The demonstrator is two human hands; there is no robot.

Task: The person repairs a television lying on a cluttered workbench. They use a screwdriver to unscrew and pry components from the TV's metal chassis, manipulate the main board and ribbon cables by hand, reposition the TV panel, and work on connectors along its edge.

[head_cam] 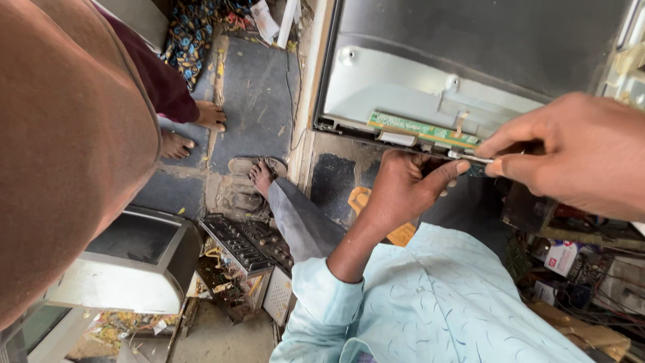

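- Right hand (578,154) pinches a screwdriver (470,158), tip at the green board (423,131).
- Left hand (403,188) curls closed under the panel (403,87) edge, thumb touching the shaft.

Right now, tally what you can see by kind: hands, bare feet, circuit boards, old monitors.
Hands: 2, the left hand and the right hand, which grips a thin metal tool
Bare feet: 3
Green circuit boards: 1
Old monitors: 1
Total: 7
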